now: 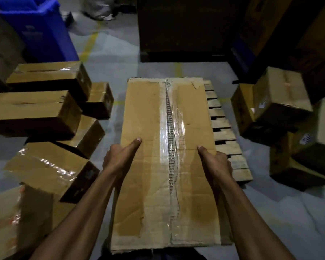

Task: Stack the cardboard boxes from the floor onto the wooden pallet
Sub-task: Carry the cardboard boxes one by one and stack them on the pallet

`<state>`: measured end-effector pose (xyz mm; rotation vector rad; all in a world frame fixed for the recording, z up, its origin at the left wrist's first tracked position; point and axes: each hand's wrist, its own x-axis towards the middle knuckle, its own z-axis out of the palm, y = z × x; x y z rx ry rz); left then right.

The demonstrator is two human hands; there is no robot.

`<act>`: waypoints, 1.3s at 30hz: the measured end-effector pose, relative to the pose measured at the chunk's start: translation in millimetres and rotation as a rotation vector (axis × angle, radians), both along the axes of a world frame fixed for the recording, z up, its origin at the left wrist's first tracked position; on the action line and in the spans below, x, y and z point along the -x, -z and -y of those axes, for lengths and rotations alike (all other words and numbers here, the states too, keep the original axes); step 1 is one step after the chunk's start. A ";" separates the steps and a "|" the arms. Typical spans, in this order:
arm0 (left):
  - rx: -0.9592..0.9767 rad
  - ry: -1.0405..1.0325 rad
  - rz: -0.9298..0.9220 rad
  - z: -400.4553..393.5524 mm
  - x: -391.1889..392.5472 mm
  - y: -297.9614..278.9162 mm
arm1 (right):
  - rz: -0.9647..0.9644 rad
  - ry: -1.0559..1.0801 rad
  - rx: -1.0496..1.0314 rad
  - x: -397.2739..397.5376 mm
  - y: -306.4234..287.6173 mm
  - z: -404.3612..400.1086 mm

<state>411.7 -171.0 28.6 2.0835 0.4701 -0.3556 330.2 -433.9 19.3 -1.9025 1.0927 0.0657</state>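
A long taped cardboard box (148,113) fills the middle of the view, held lengthwise away from me. It covers most of the wooden pallet (225,136), whose slats show along the box's right side. My left hand (120,156) grips the box's left edge, thumb lying on the top face and fingers down the side. My right hand (216,162) grips the right edge the same way. Whether the box rests on the pallet or hangs above it cannot be told.
Several taped boxes (36,109) are piled on the floor at the left. More boxes (278,98) lie tumbled at the right. A blue bin (39,29) stands at the back left, and a tall dark stack (186,25) stands behind the pallet. A person's feet (99,10) show at the top.
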 end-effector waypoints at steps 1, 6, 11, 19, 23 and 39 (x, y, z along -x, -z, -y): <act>-0.002 0.000 0.017 22.7 -1.9 -4.4 | -0.002 0.010 0.009 0.7 -4.8 19.0; -0.004 0.004 0.065 102.6 -27.6 -25.5 | 0.054 0.041 0.066 -13.1 -38.3 95.8; 0.054 0.085 0.152 158.9 -76.6 -52.3 | 0.165 0.058 0.061 -48.5 -62.4 149.4; 0.025 0.152 0.190 243.7 -177.9 -58.6 | 0.170 0.118 0.045 -137.4 -58.1 224.4; 0.045 0.157 0.161 287.2 -248.4 -43.3 | 0.124 0.154 0.073 -211.1 -48.9 268.0; -0.036 0.116 -0.025 379.3 -434.1 -92.8 | 0.008 0.124 -0.053 -395.7 -112.7 366.9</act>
